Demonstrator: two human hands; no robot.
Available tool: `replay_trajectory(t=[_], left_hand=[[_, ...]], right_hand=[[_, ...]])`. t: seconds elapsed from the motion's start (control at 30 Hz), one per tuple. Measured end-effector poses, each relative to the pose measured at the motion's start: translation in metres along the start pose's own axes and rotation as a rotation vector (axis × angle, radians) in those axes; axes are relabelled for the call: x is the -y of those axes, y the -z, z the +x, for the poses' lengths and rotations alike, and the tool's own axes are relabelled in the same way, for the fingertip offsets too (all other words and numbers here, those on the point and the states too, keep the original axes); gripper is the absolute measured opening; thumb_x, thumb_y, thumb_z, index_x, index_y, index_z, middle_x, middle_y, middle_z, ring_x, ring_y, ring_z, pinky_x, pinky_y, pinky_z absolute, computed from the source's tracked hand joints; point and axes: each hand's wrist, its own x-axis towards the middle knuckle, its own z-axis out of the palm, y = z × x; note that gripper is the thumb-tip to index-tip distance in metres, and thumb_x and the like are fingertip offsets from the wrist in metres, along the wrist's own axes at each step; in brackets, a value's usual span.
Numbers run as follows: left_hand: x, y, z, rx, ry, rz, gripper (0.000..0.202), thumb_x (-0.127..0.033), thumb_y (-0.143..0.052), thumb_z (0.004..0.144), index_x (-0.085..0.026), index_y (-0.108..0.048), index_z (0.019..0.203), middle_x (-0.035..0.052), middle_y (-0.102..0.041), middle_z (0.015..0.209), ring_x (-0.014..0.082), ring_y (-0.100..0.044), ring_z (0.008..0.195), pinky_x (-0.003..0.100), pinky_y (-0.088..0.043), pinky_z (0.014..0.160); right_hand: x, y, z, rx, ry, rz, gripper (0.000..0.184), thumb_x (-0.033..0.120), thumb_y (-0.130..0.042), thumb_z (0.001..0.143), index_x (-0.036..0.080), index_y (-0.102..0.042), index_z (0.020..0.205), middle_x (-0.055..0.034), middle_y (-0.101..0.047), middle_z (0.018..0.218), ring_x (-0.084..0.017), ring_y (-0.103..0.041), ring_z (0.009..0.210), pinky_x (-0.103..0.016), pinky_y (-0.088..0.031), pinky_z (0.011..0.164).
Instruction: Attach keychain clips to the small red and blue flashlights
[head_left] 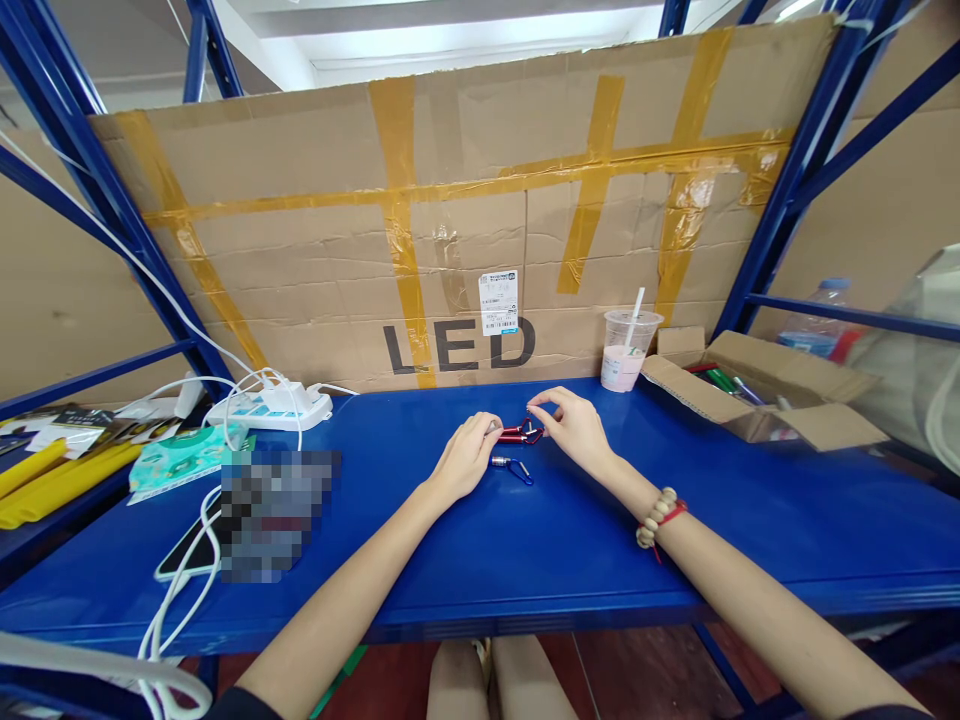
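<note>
**On the blue counter [525, 560]: both hands closed on a red clip light [521, 433]**

Toward the back edge, below a taped cardboard sheet marked LED [465, 230], the left hand [466, 455] pinches the silver barrel end. The right hand [574, 425] pinches the clip end between thumb and forefinger, other fingers loosely curled. The piece sits roughly level, at or just above the surface.

A blue clip light [511, 466] lies flat just beside the left hand, untouched.

Step, as I read it: working the red piece between two pinches. Twisting, joining or checking, cannot tell which. Any further handling calls for small, steady fingertip force, since the part is tiny and looks slick.

Right side: plastic cup with straw [628, 352], open cardboard box [757, 395]. Left side: white power strip [274, 405] and cables.
</note>
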Motion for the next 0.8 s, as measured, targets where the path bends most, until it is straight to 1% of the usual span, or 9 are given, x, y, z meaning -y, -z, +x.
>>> replay_trajectory(t=[0.13,0.2,0.27,0.37,0.5,0.7,0.8], left_hand=[[0.0009,-0.0006,-0.0004,0.000,-0.001,0.000,0.016,-0.025,-0.031,0.094,-0.018,-0.046,0.092,0.0017,-0.053,0.093,0.0142,-0.047,0.085,0.028,-0.035,0.080],[0.0013,-0.0011,-0.0004,-0.002,-0.004,-0.003,0.017,-0.025,-0.031,0.094,-0.018,-0.046,0.092,0.0018,-0.053,0.093,0.0142,-0.047,0.085,0.028,-0.035,0.080],[0.0013,-0.0015,-0.0002,-0.003,-0.003,-0.004,0.017,-0.025,-0.031,0.094,-0.018,-0.046,0.091,0.0018,-0.053,0.093,0.0142,-0.047,0.085,0.028,-0.035,0.080],[0.0010,-0.0015,0.0001,-0.002,0.002,-0.003,0.017,-0.025,-0.031,0.094,-0.018,-0.046,0.091,0.0019,-0.053,0.091,0.0143,-0.047,0.084,0.028,-0.035,0.079],[0.0008,-0.0009,0.0000,-0.003,-0.002,-0.005,0.016,-0.025,-0.031,0.094,-0.018,-0.046,0.090,0.0017,-0.053,0.091,0.0140,-0.047,0.084,0.028,-0.035,0.079],[0.0007,-0.0006,0.0004,-0.004,-0.003,0.001,0.016,-0.025,-0.031,0.094,-0.018,-0.045,0.091,0.0018,-0.053,0.092,0.0142,-0.047,0.084,0.028,-0.035,0.080],[0.0003,-0.0007,0.0008,-0.003,-0.001,0.003,0.017,-0.025,-0.031,0.094,-0.018,-0.045,0.090,0.0022,-0.053,0.091,0.0145,-0.047,0.084,0.028,-0.035,0.079]], right_hand=[[0.0017,0.0001,0.0007,0.073,-0.067,-0.019,0.021,0.038,-0.053,0.082,0.021,-0.064,0.088,0.0014,-0.061,0.073,-0.007,-0.052,0.051,-0.019,-0.038,0.056],[0.0034,0.0007,0.0007,0.095,-0.090,-0.030,0.021,0.038,-0.052,0.082,0.022,-0.064,0.089,0.0023,-0.061,0.068,-0.007,-0.054,0.052,-0.019,-0.037,0.056],[0.0052,0.0015,0.0005,0.088,-0.099,-0.044,0.021,0.038,-0.051,0.082,0.022,-0.063,0.089,0.0024,-0.061,0.069,-0.008,-0.055,0.054,-0.019,-0.037,0.056],[0.0065,0.0023,0.0002,0.046,-0.112,-0.045,0.022,0.038,-0.051,0.083,0.022,-0.063,0.090,0.0016,-0.063,0.075,-0.008,-0.056,0.055,-0.019,-0.038,0.057],[0.0046,0.0016,0.0002,0.018,-0.112,0.039,0.022,0.038,-0.048,0.084,0.020,-0.059,0.091,0.0016,-0.063,0.086,-0.006,-0.055,0.052,-0.019,-0.039,0.056],[0.0033,0.0008,-0.0001,0.058,-0.089,0.059,0.020,0.037,-0.050,0.083,0.020,-0.058,0.090,0.0027,-0.063,0.089,-0.005,-0.055,0.052,-0.018,-0.040,0.055],[0.0039,0.0013,-0.0004,0.074,-0.089,0.046,0.019,0.036,-0.051,0.083,0.021,-0.059,0.090,0.0034,-0.063,0.085,-0.005,-0.055,0.052,-0.018,-0.039,0.057]])
